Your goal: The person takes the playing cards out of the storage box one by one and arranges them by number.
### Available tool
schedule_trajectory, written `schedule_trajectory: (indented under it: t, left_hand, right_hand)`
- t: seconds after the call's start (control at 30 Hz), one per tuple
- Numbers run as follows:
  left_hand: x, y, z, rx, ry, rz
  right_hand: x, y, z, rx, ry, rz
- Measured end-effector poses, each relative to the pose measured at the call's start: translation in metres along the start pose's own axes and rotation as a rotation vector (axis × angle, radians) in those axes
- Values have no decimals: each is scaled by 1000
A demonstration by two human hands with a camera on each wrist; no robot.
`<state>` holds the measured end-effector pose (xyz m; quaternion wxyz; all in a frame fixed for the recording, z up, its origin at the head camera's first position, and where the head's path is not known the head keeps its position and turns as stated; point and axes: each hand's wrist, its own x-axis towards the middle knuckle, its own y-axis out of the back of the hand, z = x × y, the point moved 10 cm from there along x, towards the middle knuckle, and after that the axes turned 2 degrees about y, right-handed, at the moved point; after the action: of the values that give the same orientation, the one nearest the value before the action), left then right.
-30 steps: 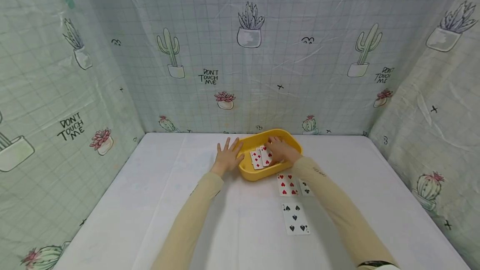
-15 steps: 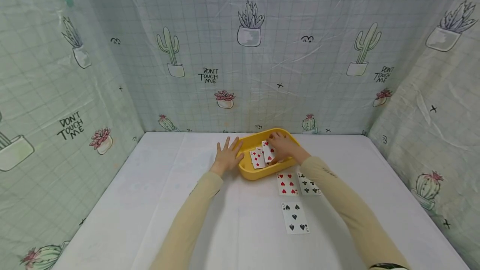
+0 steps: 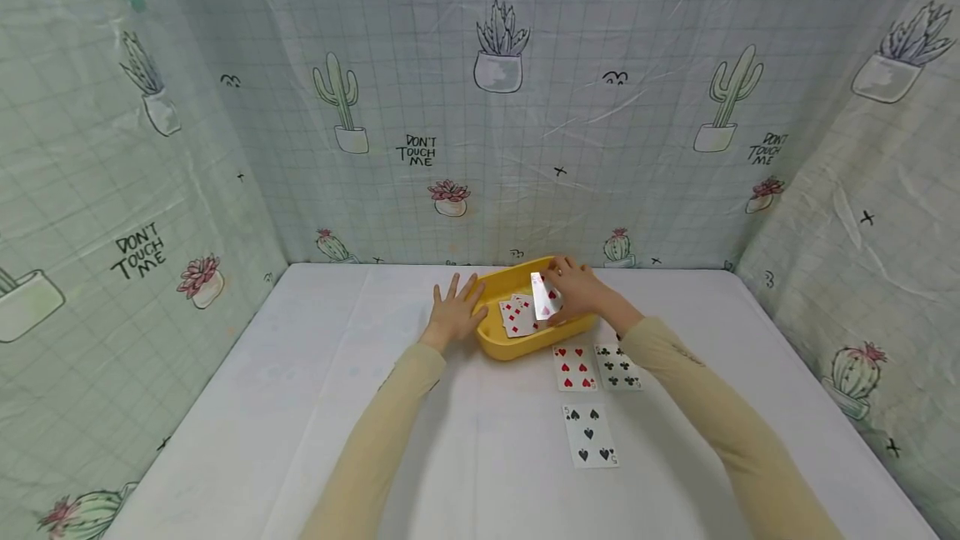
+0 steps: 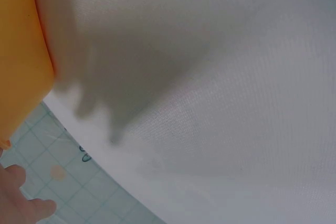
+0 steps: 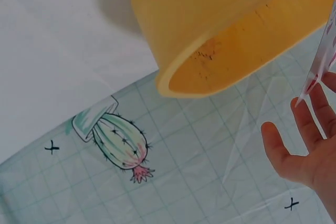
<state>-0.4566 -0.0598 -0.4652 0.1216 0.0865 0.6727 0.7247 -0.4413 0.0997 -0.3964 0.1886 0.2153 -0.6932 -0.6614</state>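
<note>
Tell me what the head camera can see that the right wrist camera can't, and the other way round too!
Only the head view shows the left hand, a diamonds card inside the yellow tray, and the printed faces of the hearts card, clubs card and spades card on the table.

Only the right wrist view shows dark specks on the tray's inner wall.

Both show the tray, the table, the cactus cloth, and the right hand with its held card.
</note>
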Motion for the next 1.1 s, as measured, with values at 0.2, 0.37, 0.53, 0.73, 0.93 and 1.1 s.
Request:
schedule_trajectory:
  t: [0.2, 0.37, 0.53, 0.73, 0.93, 1.1]
  left_hand:
    - [-5, 4, 2, 36, -8, 14]
    - [-5, 3, 2, 38, -5, 7]
    - [-4, 4, 2, 48, -4, 10]
    - [-5, 4, 2, 37, 1, -6]
    - [-6, 5, 2, 28, -5, -2]
    - [-6, 6, 3, 22, -11, 9]
  right_hand:
    - [-8, 10, 7, -12, -1, 51]
    - [-17, 17, 10, -32, 16, 83]
    - [-33, 25, 8, -76, 51, 124]
    - [-53, 26, 6, -86, 76, 151]
    - [-73, 25, 3, -73, 95, 172]
    - [-89, 20, 1, -73, 85, 161]
